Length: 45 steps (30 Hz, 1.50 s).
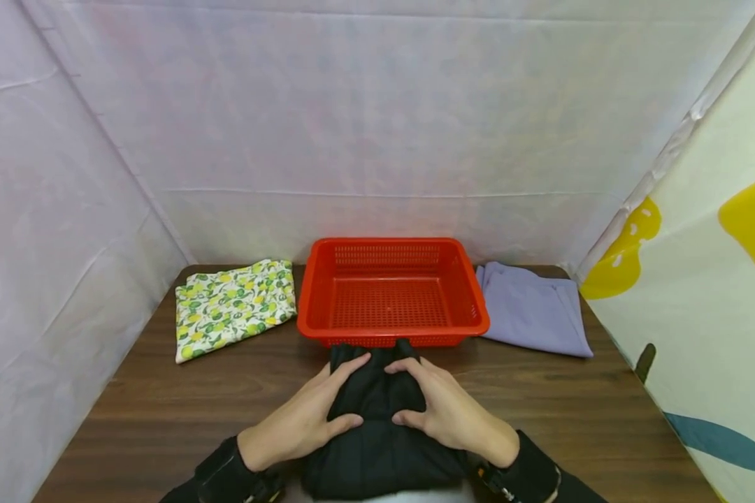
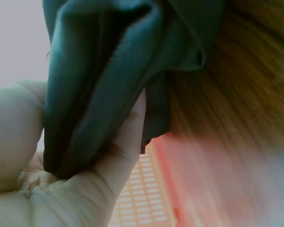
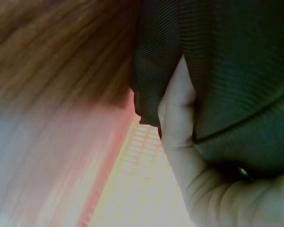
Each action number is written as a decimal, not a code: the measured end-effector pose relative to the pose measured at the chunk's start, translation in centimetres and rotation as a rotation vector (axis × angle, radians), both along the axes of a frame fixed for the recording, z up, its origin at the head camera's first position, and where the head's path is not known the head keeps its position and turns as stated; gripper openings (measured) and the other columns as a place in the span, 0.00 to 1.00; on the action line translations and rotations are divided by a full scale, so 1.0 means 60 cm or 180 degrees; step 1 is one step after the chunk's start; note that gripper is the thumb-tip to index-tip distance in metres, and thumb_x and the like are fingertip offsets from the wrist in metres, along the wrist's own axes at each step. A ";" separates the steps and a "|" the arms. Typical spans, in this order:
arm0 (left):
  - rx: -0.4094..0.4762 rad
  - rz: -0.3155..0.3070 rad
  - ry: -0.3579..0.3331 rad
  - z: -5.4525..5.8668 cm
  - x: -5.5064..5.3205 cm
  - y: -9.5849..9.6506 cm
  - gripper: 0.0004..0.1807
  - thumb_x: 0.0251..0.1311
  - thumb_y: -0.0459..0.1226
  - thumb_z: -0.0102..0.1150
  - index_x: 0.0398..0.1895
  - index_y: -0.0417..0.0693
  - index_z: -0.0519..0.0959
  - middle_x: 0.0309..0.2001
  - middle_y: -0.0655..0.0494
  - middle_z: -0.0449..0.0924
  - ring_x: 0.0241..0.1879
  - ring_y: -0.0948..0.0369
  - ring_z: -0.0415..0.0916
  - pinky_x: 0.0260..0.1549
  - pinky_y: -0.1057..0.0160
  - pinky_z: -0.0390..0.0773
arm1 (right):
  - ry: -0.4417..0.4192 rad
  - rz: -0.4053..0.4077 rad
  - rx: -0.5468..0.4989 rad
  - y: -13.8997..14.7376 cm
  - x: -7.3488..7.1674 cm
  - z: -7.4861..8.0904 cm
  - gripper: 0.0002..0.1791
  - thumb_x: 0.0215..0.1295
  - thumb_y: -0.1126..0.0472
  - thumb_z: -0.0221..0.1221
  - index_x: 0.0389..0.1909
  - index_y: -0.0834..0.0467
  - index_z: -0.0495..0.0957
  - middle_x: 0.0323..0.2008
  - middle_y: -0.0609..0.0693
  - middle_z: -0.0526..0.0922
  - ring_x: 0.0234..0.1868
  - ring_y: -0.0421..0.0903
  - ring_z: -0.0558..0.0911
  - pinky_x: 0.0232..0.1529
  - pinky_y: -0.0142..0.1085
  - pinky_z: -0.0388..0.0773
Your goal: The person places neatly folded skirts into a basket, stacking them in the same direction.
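A folded black garment (image 1: pixel 377 433) is between both hands at the near middle of the table, its far end close to the basket's front. My left hand (image 1: pixel 305 423) grips its left side, with the thumb and index finger showing on top. In the left wrist view, a fold of the dark cloth (image 2: pixel 99 85) sits between thumb and fingers. From the other side my right hand (image 1: pixel 449 412) holds the garment, its thumb and index finger pointing inward. Dark ribbed cloth (image 3: pixel 246 94) hides most of that hand's fingertips in the right wrist view.
Straight ahead stands a red plastic basket (image 1: pixel 308 307) with slotted walls, nothing lying inside. Left of it lies a folded lemon-print cloth (image 1: pixel 235 304); on its right, a folded lavender cloth (image 1: pixel 535 307). White sheeting (image 1: pixel 377 126) rises behind the brown wooden table (image 1: pixel 163 419).
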<state>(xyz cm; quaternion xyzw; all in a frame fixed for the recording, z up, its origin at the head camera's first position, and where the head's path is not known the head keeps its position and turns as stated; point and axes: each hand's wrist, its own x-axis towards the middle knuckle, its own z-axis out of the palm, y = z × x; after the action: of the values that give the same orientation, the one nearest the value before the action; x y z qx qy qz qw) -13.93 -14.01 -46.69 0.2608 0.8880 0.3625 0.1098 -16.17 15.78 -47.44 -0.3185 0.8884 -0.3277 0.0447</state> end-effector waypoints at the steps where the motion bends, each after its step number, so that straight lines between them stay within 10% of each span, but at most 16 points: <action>1: 0.0007 -0.0017 0.0009 0.002 0.003 0.000 0.53 0.80 0.44 0.76 0.98 0.66 0.53 0.93 0.38 0.58 0.87 0.36 0.68 0.79 0.26 0.76 | 0.0024 0.0022 -0.0026 0.002 0.003 0.002 0.38 0.72 0.54 0.83 0.78 0.47 0.77 0.71 0.48 0.87 0.72 0.51 0.88 0.73 0.55 0.87; 25: 0.0278 -0.0123 0.0702 0.109 0.003 -0.010 0.58 0.76 0.43 0.80 0.98 0.72 0.51 0.91 0.46 0.65 0.85 0.40 0.73 0.76 0.30 0.81 | 0.0741 0.0094 -0.0603 0.031 0.013 0.115 0.45 0.65 0.58 0.87 0.80 0.44 0.77 0.72 0.44 0.87 0.67 0.45 0.90 0.69 0.48 0.91; 45: 0.0390 -0.0131 0.0955 0.195 -0.113 -0.015 0.54 0.79 0.41 0.76 0.98 0.64 0.53 0.92 0.46 0.63 0.86 0.41 0.71 0.83 0.30 0.74 | 0.0882 -0.0252 -0.0547 0.044 -0.105 0.197 0.42 0.68 0.55 0.85 0.81 0.48 0.78 0.77 0.51 0.84 0.76 0.57 0.86 0.77 0.62 0.83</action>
<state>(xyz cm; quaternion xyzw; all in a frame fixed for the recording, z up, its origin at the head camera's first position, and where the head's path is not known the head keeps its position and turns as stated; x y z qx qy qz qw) -20.72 -14.89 -35.01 0.3363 0.8651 0.3707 -0.0327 -22.47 18.42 -35.61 -0.3280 0.8666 -0.3569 -0.1185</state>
